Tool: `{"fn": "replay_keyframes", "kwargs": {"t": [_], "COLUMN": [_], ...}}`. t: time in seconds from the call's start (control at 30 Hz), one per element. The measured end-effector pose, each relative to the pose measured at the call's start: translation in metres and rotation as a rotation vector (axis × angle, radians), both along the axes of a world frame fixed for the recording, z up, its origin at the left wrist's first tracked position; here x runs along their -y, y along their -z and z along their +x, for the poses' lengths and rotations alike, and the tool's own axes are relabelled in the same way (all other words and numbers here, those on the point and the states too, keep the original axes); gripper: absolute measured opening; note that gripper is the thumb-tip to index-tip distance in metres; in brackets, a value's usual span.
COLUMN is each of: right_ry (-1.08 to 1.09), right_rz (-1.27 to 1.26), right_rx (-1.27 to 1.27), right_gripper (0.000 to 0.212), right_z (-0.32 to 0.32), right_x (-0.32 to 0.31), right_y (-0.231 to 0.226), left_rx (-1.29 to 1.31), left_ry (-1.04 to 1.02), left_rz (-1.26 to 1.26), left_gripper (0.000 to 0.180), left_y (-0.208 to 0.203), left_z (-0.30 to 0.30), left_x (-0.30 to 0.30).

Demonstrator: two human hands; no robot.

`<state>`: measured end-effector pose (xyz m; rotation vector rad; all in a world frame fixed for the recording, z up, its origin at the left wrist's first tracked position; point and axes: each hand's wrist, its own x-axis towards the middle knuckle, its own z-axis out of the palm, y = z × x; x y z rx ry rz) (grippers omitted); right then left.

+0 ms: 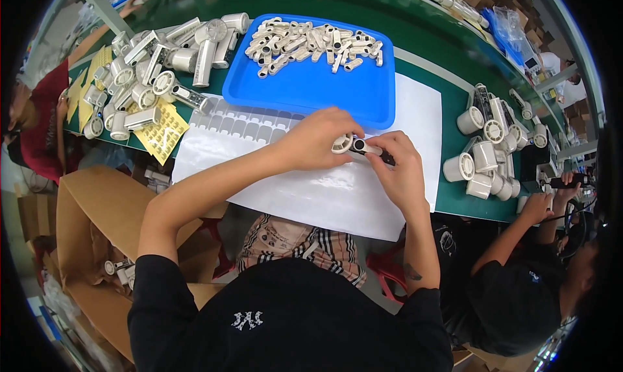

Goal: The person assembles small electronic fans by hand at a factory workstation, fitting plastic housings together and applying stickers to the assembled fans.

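Note:
Above the white sheet, both hands meet at one white device with a round slotted head. Closed around its head end is my left hand. My right hand pinches a small white oblong part with a dark round end, lying against the device's body. Fingers cover much of both pieces, so I cannot tell whether the part is seated. Just beyond my hands stands a blue tray, with many similar small oblong parts heaped at its far side.
White round-headed devices pile up at the left, beside yellow sticker sheets. A strip of grey labels lies before the tray. More devices stand at the right, near a co-worker's hands. An open cardboard box sits lower left.

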<state>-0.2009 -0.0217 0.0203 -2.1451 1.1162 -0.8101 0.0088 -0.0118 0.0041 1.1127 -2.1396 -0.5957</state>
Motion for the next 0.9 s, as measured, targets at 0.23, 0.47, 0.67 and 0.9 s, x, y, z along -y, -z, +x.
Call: {"fn": "replay_keyframes", "kwargs": {"t": [0.23,0.47,0.67,0.9], "right_ry": [-0.023,-0.007,-0.117,-0.405], "right_rz": [-0.182,-0.415,-0.011,-0.077], "right_rx": [-0.167,-0.323,-0.114,-0.251], "right_gripper": [0.014,0.007,0.025,0.052], "right_z": [-0.003,0.009,-0.009,-0.014], "right_x": [-0.008,-0.013,0.002,-0.016], "right_y": [-0.007,-0.009,-0.009,0.012], "left_rx": [-0.061,-0.046,-0.012,0.212], "left_ry": [-0.015,-0.031,-0.109,-0.158], "left_rz": [-0.098,-0.152,-0.340,-0.022], "left_gripper": [0.032,0.034,0.032,0.034], "left_y": [0.016,0.018,0.022,0.001], "left_z": [-0.006,-0.006,-0.010,-0.028], "left_x": [-0.003,-0.011,-0.030,-0.050]}}
